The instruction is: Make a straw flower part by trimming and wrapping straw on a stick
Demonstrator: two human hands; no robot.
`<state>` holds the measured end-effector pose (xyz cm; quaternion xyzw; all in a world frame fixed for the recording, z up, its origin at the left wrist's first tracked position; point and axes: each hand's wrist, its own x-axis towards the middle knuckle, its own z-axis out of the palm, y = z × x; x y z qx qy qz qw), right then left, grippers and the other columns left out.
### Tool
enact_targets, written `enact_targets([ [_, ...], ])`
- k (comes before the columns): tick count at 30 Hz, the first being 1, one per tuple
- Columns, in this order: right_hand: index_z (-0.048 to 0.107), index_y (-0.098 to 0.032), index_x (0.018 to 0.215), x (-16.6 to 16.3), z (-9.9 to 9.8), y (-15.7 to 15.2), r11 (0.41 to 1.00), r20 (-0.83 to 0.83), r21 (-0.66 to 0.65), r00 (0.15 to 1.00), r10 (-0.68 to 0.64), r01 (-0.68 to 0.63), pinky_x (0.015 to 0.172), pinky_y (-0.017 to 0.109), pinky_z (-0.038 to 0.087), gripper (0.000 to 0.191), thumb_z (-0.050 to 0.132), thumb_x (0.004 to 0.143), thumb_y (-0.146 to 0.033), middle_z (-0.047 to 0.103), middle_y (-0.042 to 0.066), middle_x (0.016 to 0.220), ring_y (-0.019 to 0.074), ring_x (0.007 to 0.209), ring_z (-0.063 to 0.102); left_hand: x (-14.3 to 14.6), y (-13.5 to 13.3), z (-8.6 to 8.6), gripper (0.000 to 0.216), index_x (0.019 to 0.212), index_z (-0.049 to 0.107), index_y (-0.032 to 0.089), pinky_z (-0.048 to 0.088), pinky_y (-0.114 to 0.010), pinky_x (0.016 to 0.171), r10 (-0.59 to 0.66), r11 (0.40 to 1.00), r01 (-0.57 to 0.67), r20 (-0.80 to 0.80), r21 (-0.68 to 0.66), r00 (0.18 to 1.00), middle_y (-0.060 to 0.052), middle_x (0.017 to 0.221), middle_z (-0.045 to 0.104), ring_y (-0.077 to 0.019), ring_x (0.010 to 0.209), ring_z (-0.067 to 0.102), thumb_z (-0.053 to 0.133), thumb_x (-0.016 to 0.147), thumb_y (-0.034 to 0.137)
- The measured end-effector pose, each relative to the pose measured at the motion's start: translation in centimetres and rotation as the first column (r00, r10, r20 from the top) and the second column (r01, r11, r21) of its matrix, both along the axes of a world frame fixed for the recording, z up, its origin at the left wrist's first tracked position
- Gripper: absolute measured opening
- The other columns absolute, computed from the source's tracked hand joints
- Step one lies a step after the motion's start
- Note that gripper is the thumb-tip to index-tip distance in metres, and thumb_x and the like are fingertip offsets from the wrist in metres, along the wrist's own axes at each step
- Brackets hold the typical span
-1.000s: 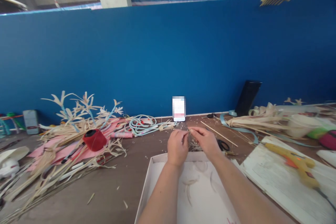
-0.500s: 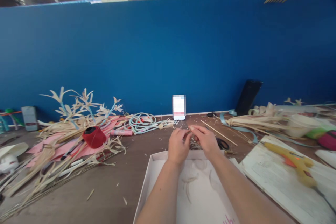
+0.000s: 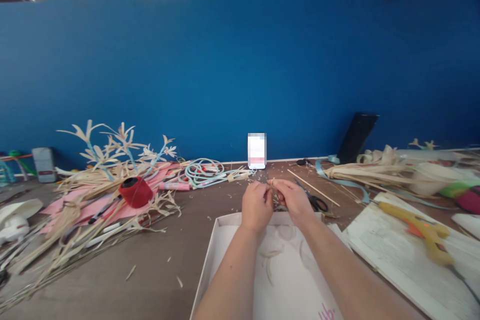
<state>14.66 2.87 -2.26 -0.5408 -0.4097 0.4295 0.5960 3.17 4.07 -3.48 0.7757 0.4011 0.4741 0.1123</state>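
Observation:
My left hand (image 3: 257, 206) and my right hand (image 3: 294, 201) meet above the far edge of a white shallow box (image 3: 221, 240). Both are closed, with thumbs and fingertips pinched together. A thin pale strip (image 3: 273, 184) shows between the fingertips; most of it is hidden by the fingers. Under and behind the hands lie small dry scraps on the brown table. A few curled pale strips (image 3: 268, 265) rest inside the box, below my forearms. Black-handled scissors (image 3: 318, 204) lie just right of my right hand.
Left are pale strip flowers (image 3: 101, 157), a red spool (image 3: 135, 192) and loose strips. A phone (image 3: 257, 151) stands against the blue partition (image 3: 225, 70). Right lie a thin stick (image 3: 314, 188), a yellow glue gun (image 3: 420, 225) on a white board (image 3: 369, 250), and a strip bundle (image 3: 371, 172).
The whole view has shifted slightly as the head moved. My hands stay together in nearly the same place, with only small finger movement; the pale strip shows a little more.

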Motion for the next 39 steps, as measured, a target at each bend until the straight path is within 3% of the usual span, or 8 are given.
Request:
enact_targets([
  [10,0.069,-0.016,0.082,0.14,-0.41,0.16,1.000,-0.003,0.025,1.000,-0.001,0.001,0.039,0.021,0.024,0.037,0.058,0.069,-0.048,0.051,0.000,0.059,0.0090,0.047,0.037,-0.10,-0.01,-0.06,0.012,0.078,0.059,0.018,0.040,-0.026,0.068,0.025,1.000,-0.026,-0.020,-0.007,0.999,-0.004,0.076,0.055,-0.0148,0.076,0.049,0.047,0.080,0.015],
  [18,0.069,-0.015,0.083,0.06,-0.41,0.06,1.000,0.078,0.021,0.997,-0.021,0.019,0.038,0.021,0.025,0.041,0.059,0.068,-0.051,0.044,-0.003,0.047,0.0094,0.043,0.036,-0.06,-0.07,-0.08,0.015,0.080,0.061,0.018,0.041,-0.027,0.070,0.011,1.000,-0.011,-0.053,-0.001,0.999,-0.005,0.078,0.056,-0.0160,0.079,0.051,0.046,0.081,0.015],
  [25,0.068,-0.016,0.076,-0.10,-0.28,0.20,0.998,-0.076,0.008,0.995,-0.057,0.058,0.038,0.021,0.022,0.027,0.064,0.065,-0.040,0.042,-0.004,0.050,0.0080,0.044,0.034,-0.09,-0.28,-0.05,0.013,0.082,0.061,0.021,0.040,-0.025,0.065,0.039,0.999,-0.040,-0.094,-0.016,0.995,-0.004,0.079,0.057,-0.0153,0.076,0.052,0.048,0.081,0.019],
  [30,0.068,-0.016,0.076,0.15,-0.20,0.38,0.993,-0.194,0.031,0.976,-0.101,0.110,0.037,0.021,0.021,0.026,0.067,0.061,-0.037,0.045,-0.004,0.054,0.0067,0.043,0.032,0.06,-0.28,-0.09,0.013,0.078,0.060,0.022,0.040,-0.024,0.065,-0.023,0.998,0.017,-0.111,-0.052,0.994,-0.003,0.077,0.057,-0.0142,0.074,0.052,0.048,0.081,0.020],
  [39,0.066,-0.014,0.079,0.58,-0.20,0.59,0.998,-0.404,0.064,0.915,0.019,0.008,0.033,0.017,0.022,0.024,0.070,0.062,-0.030,0.044,-0.005,0.055,0.0036,0.041,0.032,0.09,-0.13,-0.17,0.016,0.079,0.061,0.020,0.040,-0.022,0.067,-0.124,0.989,0.121,-0.028,-0.088,0.992,-0.003,0.076,0.055,-0.0129,0.074,0.051,0.046,0.081,0.017],
])
